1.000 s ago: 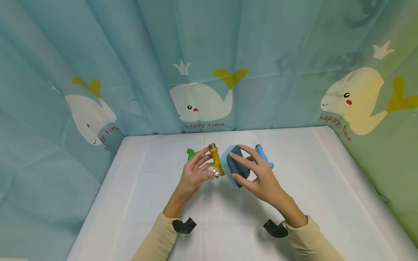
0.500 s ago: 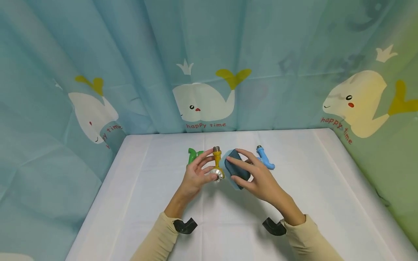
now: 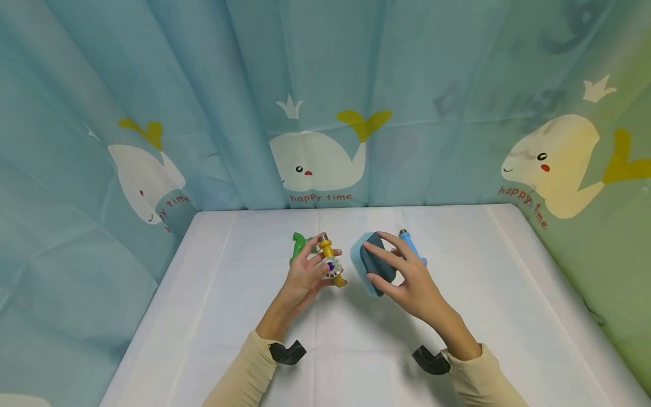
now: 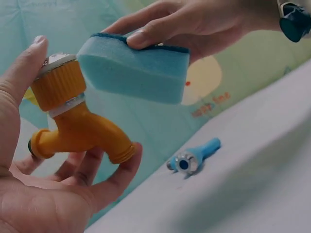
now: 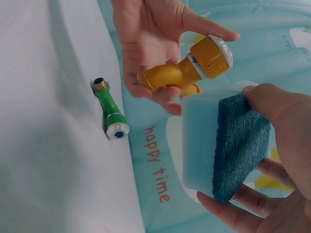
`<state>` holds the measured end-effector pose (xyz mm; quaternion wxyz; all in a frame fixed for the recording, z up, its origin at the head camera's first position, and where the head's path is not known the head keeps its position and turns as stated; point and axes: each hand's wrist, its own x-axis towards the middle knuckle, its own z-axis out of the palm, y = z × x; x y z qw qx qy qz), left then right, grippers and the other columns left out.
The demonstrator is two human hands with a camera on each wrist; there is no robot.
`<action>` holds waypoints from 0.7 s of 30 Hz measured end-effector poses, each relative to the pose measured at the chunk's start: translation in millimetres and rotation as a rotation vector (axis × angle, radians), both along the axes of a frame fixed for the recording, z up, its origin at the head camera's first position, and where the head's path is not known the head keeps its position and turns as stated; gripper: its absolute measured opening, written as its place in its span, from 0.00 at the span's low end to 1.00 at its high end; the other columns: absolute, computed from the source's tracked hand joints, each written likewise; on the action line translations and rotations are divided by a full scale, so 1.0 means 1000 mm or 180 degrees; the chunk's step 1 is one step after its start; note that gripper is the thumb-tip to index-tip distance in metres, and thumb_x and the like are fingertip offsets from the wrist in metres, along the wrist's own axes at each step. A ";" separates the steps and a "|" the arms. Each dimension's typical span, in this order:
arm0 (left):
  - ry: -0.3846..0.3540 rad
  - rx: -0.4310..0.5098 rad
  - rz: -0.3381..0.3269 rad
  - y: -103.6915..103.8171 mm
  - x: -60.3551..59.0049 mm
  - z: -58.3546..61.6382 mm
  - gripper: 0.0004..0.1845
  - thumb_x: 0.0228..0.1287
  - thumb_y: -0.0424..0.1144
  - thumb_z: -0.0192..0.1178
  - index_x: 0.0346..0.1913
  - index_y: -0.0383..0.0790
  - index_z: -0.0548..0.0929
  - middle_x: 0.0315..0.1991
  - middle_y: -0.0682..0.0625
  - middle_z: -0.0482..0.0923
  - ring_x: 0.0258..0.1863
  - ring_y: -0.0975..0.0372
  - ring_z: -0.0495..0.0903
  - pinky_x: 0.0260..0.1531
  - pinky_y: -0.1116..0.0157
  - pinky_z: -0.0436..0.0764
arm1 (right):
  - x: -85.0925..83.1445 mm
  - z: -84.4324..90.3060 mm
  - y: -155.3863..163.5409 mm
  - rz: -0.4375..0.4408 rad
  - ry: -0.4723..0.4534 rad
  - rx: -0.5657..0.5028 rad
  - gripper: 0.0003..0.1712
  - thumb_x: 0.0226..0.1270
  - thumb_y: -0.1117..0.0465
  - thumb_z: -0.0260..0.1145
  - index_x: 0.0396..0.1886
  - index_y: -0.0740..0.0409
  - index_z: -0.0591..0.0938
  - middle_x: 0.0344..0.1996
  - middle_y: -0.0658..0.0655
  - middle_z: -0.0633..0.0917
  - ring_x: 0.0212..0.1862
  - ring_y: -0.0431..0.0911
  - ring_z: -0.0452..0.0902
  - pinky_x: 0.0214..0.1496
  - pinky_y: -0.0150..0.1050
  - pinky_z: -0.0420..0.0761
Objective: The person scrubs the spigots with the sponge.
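Observation:
My left hand (image 3: 307, 275) grips a yellow plastic tap (image 3: 331, 263) above the white table (image 3: 213, 316), its silver-capped knob towards me; the same tap (image 4: 73, 124) shows with fingers curled under its spout, and again from the right wrist (image 5: 187, 69). My right hand (image 3: 407, 277) pinches a blue sponge (image 3: 373, 262) with a dark scouring side, just right of the tap. That sponge (image 4: 133, 68) sits close beside the tap's knob; whether they touch is unclear. The sponge's dark scouring face (image 5: 240, 145) is turned towards the right wrist camera.
A green tap (image 3: 298, 247) lies on the table behind my left hand, also seen from the right wrist (image 5: 110, 112). A blue tap (image 3: 412, 246) lies behind my right hand, lying there in the left wrist view too (image 4: 193, 158). A whale-print curtain (image 3: 325, 102) closes in the table on three sides.
The yellow tap has been turned in my left hand so its knob now faces me. The sponge has drawn slightly away to the right.

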<state>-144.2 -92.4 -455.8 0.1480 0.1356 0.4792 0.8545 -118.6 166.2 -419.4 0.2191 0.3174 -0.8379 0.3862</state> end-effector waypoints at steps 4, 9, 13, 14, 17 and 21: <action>0.0000 0.0067 -0.0098 -0.001 0.001 -0.004 0.50 0.67 0.53 0.66 0.82 0.43 0.47 0.54 0.42 0.75 0.48 0.58 0.81 0.42 0.56 0.88 | 0.002 -0.001 0.001 -0.0032 -0.0029 -0.0029 0.37 0.56 0.66 0.80 0.67 0.50 0.81 0.70 0.62 0.72 0.48 0.53 0.82 0.31 0.43 0.83; -0.0021 0.0135 -0.0251 -0.003 0.002 -0.004 0.37 0.79 0.34 0.54 0.82 0.48 0.48 0.52 0.44 0.74 0.45 0.56 0.83 0.39 0.58 0.88 | 0.003 -0.001 0.004 -0.0094 -0.0066 -0.0005 0.37 0.57 0.65 0.80 0.68 0.49 0.81 0.71 0.62 0.72 0.49 0.54 0.83 0.34 0.45 0.85; 0.0004 0.0083 -0.0244 -0.003 0.001 -0.004 0.38 0.80 0.27 0.48 0.83 0.50 0.45 0.54 0.43 0.70 0.43 0.52 0.87 0.37 0.60 0.89 | 0.002 -0.001 0.008 -0.0144 -0.0120 -0.0036 0.37 0.56 0.66 0.80 0.68 0.50 0.81 0.71 0.63 0.72 0.50 0.55 0.83 0.39 0.51 0.88; 0.0011 0.0053 -0.0208 -0.002 0.001 -0.004 0.38 0.80 0.26 0.48 0.83 0.51 0.45 0.54 0.43 0.70 0.41 0.51 0.88 0.35 0.60 0.89 | 0.002 -0.001 0.009 -0.0153 -0.0121 -0.0052 0.37 0.56 0.66 0.80 0.68 0.51 0.81 0.70 0.63 0.72 0.50 0.55 0.83 0.40 0.52 0.88; 0.0043 -0.0011 -0.0089 0.000 0.001 -0.004 0.36 0.80 0.27 0.48 0.82 0.48 0.47 0.54 0.43 0.70 0.38 0.50 0.88 0.32 0.60 0.89 | 0.003 -0.002 0.012 -0.0191 -0.0105 -0.0084 0.38 0.55 0.67 0.81 0.67 0.51 0.81 0.70 0.63 0.73 0.50 0.55 0.83 0.42 0.55 0.88; 0.0124 -0.0096 -0.0067 0.002 0.002 -0.003 0.28 0.82 0.29 0.46 0.78 0.44 0.53 0.58 0.41 0.72 0.40 0.50 0.87 0.39 0.59 0.88 | 0.003 -0.004 0.013 -0.0187 -0.0089 -0.0095 0.38 0.55 0.67 0.81 0.67 0.51 0.81 0.70 0.62 0.73 0.49 0.54 0.83 0.41 0.53 0.88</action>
